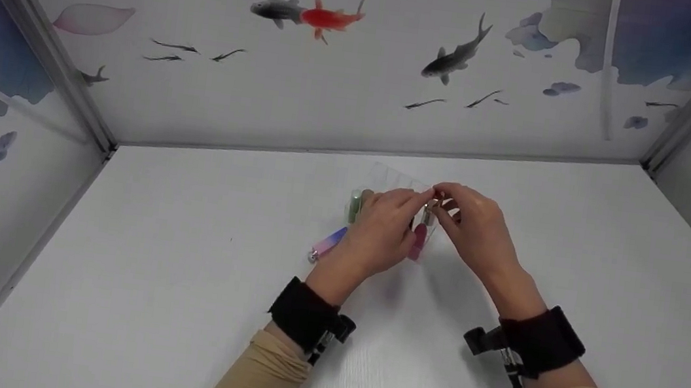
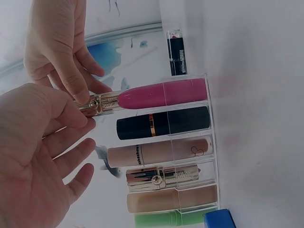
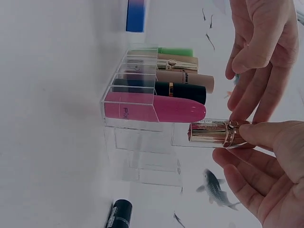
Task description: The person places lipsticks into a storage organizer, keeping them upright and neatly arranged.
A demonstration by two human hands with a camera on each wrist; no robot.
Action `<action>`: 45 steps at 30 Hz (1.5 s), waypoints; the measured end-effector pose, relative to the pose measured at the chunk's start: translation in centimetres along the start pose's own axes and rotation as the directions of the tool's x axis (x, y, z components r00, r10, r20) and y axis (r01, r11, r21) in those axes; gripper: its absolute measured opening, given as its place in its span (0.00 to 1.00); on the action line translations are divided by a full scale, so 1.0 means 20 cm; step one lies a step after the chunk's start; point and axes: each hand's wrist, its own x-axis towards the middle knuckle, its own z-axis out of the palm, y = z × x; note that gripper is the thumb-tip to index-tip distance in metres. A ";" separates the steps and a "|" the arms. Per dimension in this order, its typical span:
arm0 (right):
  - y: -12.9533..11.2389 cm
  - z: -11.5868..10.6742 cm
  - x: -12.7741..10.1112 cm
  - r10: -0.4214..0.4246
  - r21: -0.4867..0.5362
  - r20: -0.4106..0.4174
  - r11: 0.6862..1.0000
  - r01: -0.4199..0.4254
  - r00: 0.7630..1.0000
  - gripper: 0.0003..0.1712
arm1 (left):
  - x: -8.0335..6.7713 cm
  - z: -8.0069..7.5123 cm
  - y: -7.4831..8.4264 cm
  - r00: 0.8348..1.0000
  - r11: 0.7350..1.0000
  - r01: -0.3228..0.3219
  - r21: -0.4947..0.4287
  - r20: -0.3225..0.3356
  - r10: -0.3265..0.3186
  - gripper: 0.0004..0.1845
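Observation:
My left hand (image 1: 384,228) and right hand (image 1: 476,226) meet over the far middle of the table. Between them, thumbs and fingertips of both pinch the upper end of a gold lipstick (image 3: 209,132). It stands upright beside a clear lipstick organizer (image 2: 213,142), above the table. In the organizer's row stand a bright pink tube (image 2: 164,94), a black lipstick with a gold band (image 2: 164,122), a pale pink tube (image 2: 156,151), another gold lipstick (image 2: 161,178), a beige tube (image 2: 171,198) and a green tube (image 2: 166,219).
A blue-to-pink tube (image 1: 329,243) lies on the white table (image 1: 178,266) near my left hand, in front of the organizer. A small black lipstick (image 3: 121,213) stands apart, right of the organizer. Printed panels (image 1: 363,104) wall the table's back and sides.

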 end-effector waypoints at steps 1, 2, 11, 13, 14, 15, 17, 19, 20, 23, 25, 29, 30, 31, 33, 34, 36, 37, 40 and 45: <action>0.00 0.00 0.00 0.000 -0.002 0.003 1.000 0.000 1.000 0.15 | 0.00 0.00 0.00 1.000 1.000 0.005 0.007 0.011 -0.005 0.30; 0.01 0.01 0.00 -0.001 -0.003 0.006 1.000 0.001 1.000 0.15 | 0.00 0.00 0.00 1.000 1.000 0.005 0.009 0.014 -0.005 0.29; 0.02 0.02 0.00 0.005 -0.025 0.021 1.000 -0.004 1.000 0.14 | 0.01 0.02 0.01 0.994 0.997 0.043 0.057 0.098 -0.048 0.30; 0.02 0.03 0.00 0.011 -0.030 0.029 0.999 -0.010 1.000 0.13 | 0.01 0.02 0.02 0.991 0.995 0.054 0.078 0.122 -0.063 0.31; 0.02 0.03 0.00 0.014 -0.034 0.033 0.999 -0.013 0.999 0.13 | 0.01 0.02 0.02 0.989 0.995 0.057 0.087 0.131 -0.068 0.31; 0.03 0.03 0.00 0.014 -0.035 0.036 0.999 -0.013 0.999 0.13 | 0.02 0.02 0.02 0.987 0.994 0.060 0.092 0.142 -0.073 0.31; 0.03 0.03 -0.01 0.017 -0.045 0.040 0.999 -0.015 0.999 0.13 | 0.02 0.02 0.02 0.985 0.992 0.060 0.107 0.153 -0.076 0.32; 0.04 0.04 -0.01 0.022 -0.054 0.047 0.998 -0.020 0.999 0.14 | 0.02 0.03 0.02 0.984 0.991 0.058 0.118 0.160 -0.077 0.32; 0.04 0.04 -0.01 0.027 -0.058 0.052 0.998 -0.024 0.998 0.14 | 0.02 0.03 0.03 0.984 0.991 0.057 0.123 0.164 -0.076 0.32; 0.04 0.04 -0.01 0.047 -0.061 0.073 0.997 -0.042 0.996 0.14 | 0.02 0.03 0.03 0.982 0.989 0.055 0.135 0.173 -0.078 0.31; 0.04 0.04 -0.01 0.055 -0.065 0.086 0.997 -0.049 0.995 0.14 | 0.02 0.04 0.02 0.981 0.989 0.056 0.138 0.178 -0.081 0.31; 0.05 0.05 -0.01 0.055 -0.074 0.097 0.996 -0.047 0.994 0.14 | 0.02 0.04 0.02 0.980 0.989 0.058 0.139 0.182 -0.083 0.31; 0.05 0.05 -0.02 0.052 -0.076 0.097 0.996 -0.044 0.994 0.14 | 0.02 0.04 0.02 0.980 0.989 0.057 0.138 0.180 -0.082 0.31; 0.05 0.05 -0.02 0.049 -0.077 0.096 0.996 -0.041 0.994 0.14 | 0.02 0.04 0.02 0.981 0.989 0.056 0.139 0.178 -0.080 0.30; 0.05 0.05 -0.02 0.042 -0.080 0.094 0.996 -0.035 0.995 0.14 | 0.02 0.05 0.02 0.984 0.990 0.051 0.133 0.164 -0.073 0.29; 0.05 0.05 -0.02 0.040 -0.081 0.094 0.996 -0.033 0.995 0.14 | 0.02 0.05 0.02 0.985 0.990 0.049 0.132 0.158 -0.070 0.28; 0.05 0.05 -0.02 0.030 -0.083 0.093 0.996 -0.022 0.995 0.14 | 0.01 0.05 0.02 0.988 0.991 0.043 0.130 0.145 -0.062 0.27; 0.05 0.05 -0.02 0.022 -0.085 0.092 0.996 -0.014 0.996 0.14 | 0.01 0.05 0.02 0.989 0.991 0.039 0.129 0.139 -0.057 0.26; 0.06 0.06 -0.02 0.000 -0.095 0.091 0.995 0.008 0.996 0.14 | 0.01 0.05 0.02 0.989 0.990 0.030 0.136 0.136 -0.048 0.25; 0.06 0.06 -0.02 0.003 -0.105 0.105 0.994 0.009 0.994 0.15 | 0.01 0.06 0.01 0.990 0.987 0.018 0.159 0.138 -0.041 0.26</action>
